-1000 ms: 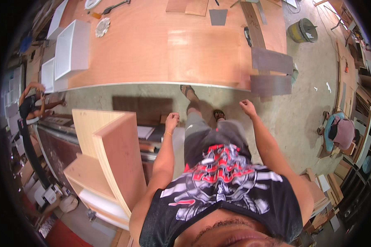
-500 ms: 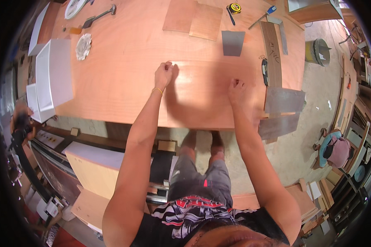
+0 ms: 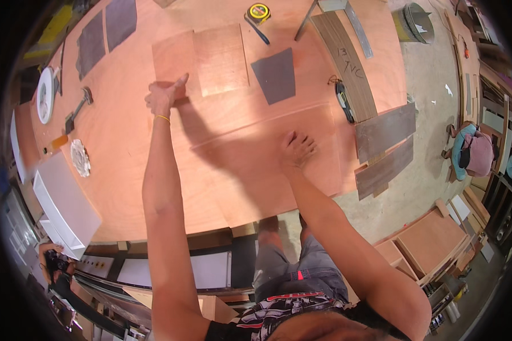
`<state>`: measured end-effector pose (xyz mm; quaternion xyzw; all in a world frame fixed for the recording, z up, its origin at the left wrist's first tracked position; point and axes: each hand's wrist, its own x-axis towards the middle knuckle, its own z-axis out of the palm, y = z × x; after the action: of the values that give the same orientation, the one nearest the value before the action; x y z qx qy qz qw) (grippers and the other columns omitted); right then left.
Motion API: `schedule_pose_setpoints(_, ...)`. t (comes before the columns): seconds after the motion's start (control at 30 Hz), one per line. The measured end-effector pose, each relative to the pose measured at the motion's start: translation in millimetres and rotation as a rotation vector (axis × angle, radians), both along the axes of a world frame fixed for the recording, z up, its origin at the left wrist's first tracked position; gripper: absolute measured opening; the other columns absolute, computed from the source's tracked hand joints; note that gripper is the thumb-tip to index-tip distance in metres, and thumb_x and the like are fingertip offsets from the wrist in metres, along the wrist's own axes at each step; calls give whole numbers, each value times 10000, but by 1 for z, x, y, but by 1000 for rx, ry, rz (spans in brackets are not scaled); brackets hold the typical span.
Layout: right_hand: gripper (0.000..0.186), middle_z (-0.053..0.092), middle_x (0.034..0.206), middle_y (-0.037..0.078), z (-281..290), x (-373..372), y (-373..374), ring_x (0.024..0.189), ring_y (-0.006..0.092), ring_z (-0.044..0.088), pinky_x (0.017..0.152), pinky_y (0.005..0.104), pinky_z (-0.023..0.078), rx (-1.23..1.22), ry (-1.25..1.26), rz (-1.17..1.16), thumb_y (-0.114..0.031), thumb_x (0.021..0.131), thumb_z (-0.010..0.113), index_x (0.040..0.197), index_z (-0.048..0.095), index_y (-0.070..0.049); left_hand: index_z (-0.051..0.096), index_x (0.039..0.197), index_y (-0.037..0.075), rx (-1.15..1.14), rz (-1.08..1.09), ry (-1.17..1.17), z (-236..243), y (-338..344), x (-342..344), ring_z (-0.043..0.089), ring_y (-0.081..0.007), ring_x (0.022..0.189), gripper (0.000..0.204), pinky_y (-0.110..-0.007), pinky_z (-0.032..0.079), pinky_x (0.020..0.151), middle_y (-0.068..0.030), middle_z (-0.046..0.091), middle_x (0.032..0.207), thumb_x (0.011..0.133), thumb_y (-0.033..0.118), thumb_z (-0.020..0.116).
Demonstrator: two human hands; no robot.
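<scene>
My left hand (image 3: 168,96) has its fingers apart and holds nothing I can see. It is beside the lower left part of two thin wood panels (image 3: 221,59) that lie side by side on the wooden worktable (image 3: 125,136). My right hand (image 3: 298,149), fingers spread, is over a thin sheet (image 3: 261,150) of nearly the table's colour, whose straight far edge shows as a pale line. Beyond that hand lies a dark grey four-sided piece (image 3: 275,76). A shadow falls across the sheet between my hands.
A yellow tape measure (image 3: 258,12), a brown board (image 3: 345,68) and a utility knife (image 3: 343,102) lie farther off. Dark strips (image 3: 385,133) overhang the right edge. At left are a hammer (image 3: 78,111) and a white box (image 3: 65,199). Another person (image 3: 475,150) sits low at right.
The view has turned, so the table appears shifted. Both hands have gone from curled fingers to spread ones. My left hand is now farther left, near the wood panels.
</scene>
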<state>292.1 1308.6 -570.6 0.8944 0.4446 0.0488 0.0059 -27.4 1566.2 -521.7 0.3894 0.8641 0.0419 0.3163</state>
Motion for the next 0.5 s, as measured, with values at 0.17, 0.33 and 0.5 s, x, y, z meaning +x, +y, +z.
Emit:
schedule_pose_setpoints(0.17, 327, 607, 1084, 191, -36, 11, -24, 998, 409, 579, 835, 576, 441, 299, 54, 192, -394, 962, 564, 1038, 608, -79, 142, 1543, -89, 54, 62, 12, -33, 11, 9, 296, -528, 1428, 1423, -607, 288, 1162, -338, 333, 1528, 593, 686, 865)
schedule_pose_setpoints(0.33, 345, 565, 1056, 181, 4, -27, -12, 968, 394, 555, 805, 540, 432, 61, 20, 5, -421, 989, 514, 1023, 576, -84, 360, 1419, -54, -104, 402, -109, 18, 1, 27, 434, -407, 1343, 1146, -519, 468, 1051, -250, 408, 1450, 589, 436, 980)
schedule_pose_setpoints(0.5, 356, 542, 1020, 168, 9, -42, -24, 947, 376, 535, 798, 517, 408, 78, 12, 87, -425, 992, 490, 993, 559, -76, 487, 1264, -36, 117, 365, -396, -6, -28, -15, 678, -319, 1024, 873, -438, 577, 864, -190, 669, 1132, 642, 345, 966)
